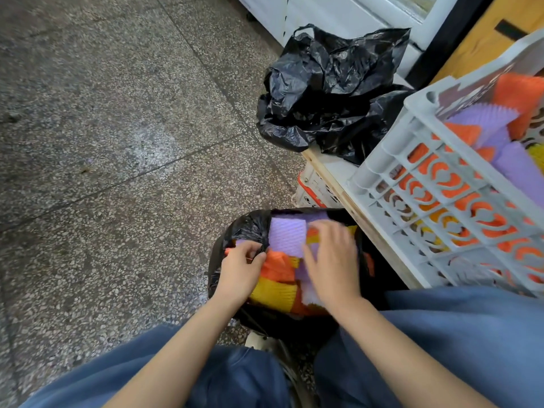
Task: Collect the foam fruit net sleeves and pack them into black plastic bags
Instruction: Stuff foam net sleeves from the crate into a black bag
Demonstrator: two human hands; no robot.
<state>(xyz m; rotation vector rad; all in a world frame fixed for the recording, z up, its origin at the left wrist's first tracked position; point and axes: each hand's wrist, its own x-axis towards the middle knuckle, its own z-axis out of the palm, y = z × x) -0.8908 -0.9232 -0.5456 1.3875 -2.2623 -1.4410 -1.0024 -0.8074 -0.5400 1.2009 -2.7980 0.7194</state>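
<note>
A black plastic bag (248, 228) stands open on the floor between my knees, filled with purple, orange and yellow foam net sleeves (287, 240). My left hand (241, 267) pinches the bag's left rim and holds it open. With its fingers spread, my right hand (331, 260) lies flat on the sleeves inside the bag, slightly blurred. A white plastic crate (412, 184) at the right holds several more orange, purple and yellow sleeves (482, 119).
A crumpled pile of black bags (329, 89) lies on a low wooden platform (318, 163) beside the crate. An orange-and-white crate (312, 189) sits under the platform. Speckled stone floor (117, 142) spreads to the left. My blue-trousered legs flank the bag.
</note>
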